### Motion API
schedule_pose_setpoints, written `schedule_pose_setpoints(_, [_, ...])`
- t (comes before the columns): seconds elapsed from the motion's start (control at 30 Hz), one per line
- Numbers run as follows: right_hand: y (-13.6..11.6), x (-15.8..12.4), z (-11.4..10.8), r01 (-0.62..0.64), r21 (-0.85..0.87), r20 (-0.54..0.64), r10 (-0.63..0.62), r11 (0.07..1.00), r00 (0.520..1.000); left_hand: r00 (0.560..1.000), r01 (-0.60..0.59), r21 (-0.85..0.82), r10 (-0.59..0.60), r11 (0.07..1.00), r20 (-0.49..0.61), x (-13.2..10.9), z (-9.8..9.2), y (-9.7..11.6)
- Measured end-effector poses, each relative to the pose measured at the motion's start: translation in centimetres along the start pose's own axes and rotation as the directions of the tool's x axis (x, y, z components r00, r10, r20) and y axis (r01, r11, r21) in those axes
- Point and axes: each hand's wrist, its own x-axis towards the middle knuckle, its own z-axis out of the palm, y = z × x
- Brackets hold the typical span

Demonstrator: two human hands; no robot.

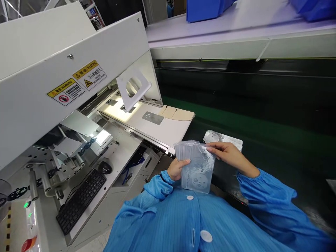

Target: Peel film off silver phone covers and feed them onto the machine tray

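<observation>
A fanned stack of clear plastic sheets (198, 171), with round hole shapes near the bottom of the front one, is held upright in front of my body. My left hand (177, 168) grips the stack at its left edge, thumb across the front. At the upper right corner, my right hand (228, 155) pinches the top sheet between thumb and fingers. Just behind that hand, more clear sheets (223, 137) lie on the dark green belt, partly hidden by my hand and the stack.
On my left stands a white machine (78, 52) with warning labels. Its white conveyor (168, 129) carries several grey plates (153, 118) under a light. A keyboard (81, 201) and mouse (105, 167) lie on its ledge. A dark green belt (262, 119) runs at right, below a shelf with blue bins (202, 10).
</observation>
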Motion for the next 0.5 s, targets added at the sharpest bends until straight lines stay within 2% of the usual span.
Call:
schedule_pose_setpoints(0.17, [0.0, -1.1, -2.0, -0.072, 0.049, 0.061, 0.069, 0.996, 0.996, 0.998, -0.038, 0.087, 0.033, 0.996, 0.062, 1.0, 1.6, -0.4])
schedule_pose_setpoints(0.33, [0.7, -2.0, -3.1, -0.147, 0.081, -0.010, 0.148, 0.986, 0.989, 0.985, -0.085, 0.146, 0.062, 0.986, 0.160, 2.4, 3.3, -1.5])
schedule_pose_setpoints(0.5, [1.5, -2.8, -4.8, -0.142, 0.055, -0.100, 0.147, 0.988, 0.984, 0.970, -0.167, 0.270, 0.109, 0.948, 0.217, 4.6, 4.2, -2.9])
